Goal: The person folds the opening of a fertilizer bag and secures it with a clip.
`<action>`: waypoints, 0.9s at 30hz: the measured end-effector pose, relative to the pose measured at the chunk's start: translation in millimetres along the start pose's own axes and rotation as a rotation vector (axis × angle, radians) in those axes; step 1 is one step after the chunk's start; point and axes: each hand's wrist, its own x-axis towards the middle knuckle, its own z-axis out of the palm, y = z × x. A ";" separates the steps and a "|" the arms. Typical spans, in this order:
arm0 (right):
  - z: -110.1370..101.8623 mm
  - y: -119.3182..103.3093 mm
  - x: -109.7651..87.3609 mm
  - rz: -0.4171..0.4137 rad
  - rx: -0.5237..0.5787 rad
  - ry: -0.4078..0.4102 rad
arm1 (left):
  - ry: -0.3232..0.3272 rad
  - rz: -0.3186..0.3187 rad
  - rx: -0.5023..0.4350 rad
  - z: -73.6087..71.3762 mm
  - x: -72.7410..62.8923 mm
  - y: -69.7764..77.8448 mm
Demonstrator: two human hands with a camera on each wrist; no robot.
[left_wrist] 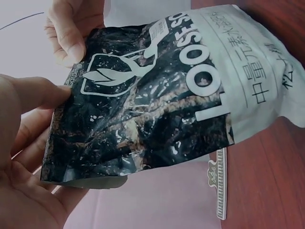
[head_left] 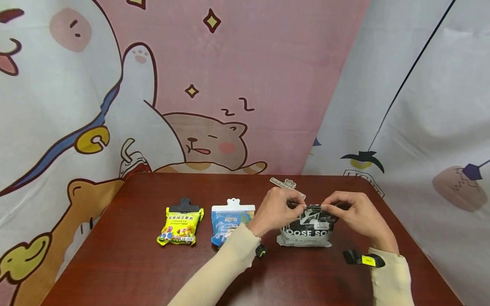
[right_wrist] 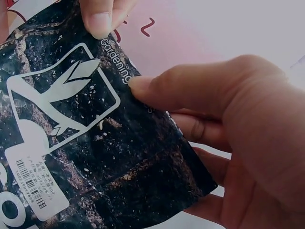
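A black and white plastic bag (head_left: 306,231) printed "LOOSE SO" stands on the table at the right. My left hand (head_left: 276,211) pinches its top edge on the left side, thumb in front and fingers behind. On the right side of that edge, my right hand (head_left: 354,212) pinches the bag the same way. In the right wrist view the black upper part of the bag (right_wrist: 95,176) carries a white barcode label and a leaf print. Behind the left hand lies a pale clip (head_left: 285,185) with a ruler-like printed strip, partly hidden.
A yellow packet (head_left: 180,227) with a black clip (head_left: 185,205) on its top lies at the left. Beside it is a blue packet (head_left: 226,223) with a white clip (head_left: 233,206), partly covered by the left forearm. The brown table (head_left: 126,255) ends at a printed cloth backdrop.
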 end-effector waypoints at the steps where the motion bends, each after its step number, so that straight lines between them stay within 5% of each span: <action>1: 0.4 -0.2 0.3 -0.002 0.004 0.002 | 0.006 0.000 0.002 0.3 -0.3 -0.3; 11: -1.1 2.4 -1.3 0.045 0.012 -0.039 | -0.046 -0.050 -0.144 -0.7 -3.9 -5.8; 27: -7.6 10.6 -5.7 0.024 0.025 -0.034 | 0.004 -0.034 -0.150 1.0 -5.9 -9.2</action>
